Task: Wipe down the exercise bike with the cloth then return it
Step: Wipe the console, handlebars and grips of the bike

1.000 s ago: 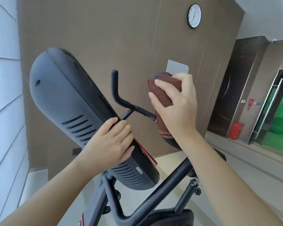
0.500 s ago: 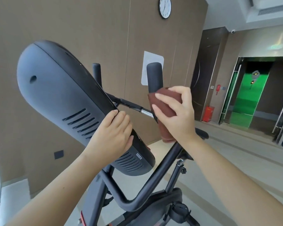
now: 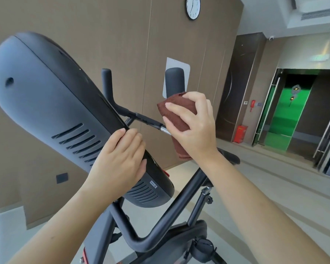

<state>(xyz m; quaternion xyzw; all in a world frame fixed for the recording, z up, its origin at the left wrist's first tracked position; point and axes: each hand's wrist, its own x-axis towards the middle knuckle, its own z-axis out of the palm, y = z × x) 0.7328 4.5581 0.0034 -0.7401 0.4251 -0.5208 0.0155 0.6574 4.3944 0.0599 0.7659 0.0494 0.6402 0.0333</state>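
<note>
Cloth on the handlebar!
Right hand [image 3: 194, 128] grips the brown cloth [image 3: 176, 113] round the grip [image 3: 174, 80]; left hand [image 3: 120, 159], fingers curled, clasps the bike's console [image 3: 46, 103] edge.

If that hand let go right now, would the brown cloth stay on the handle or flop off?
Probably floppy: the cloth moulds round the handle under the right hand, and its lower end hangs limp. Likely light, as fingers alone hold it. Unheld, it would probably slide off.
</note>
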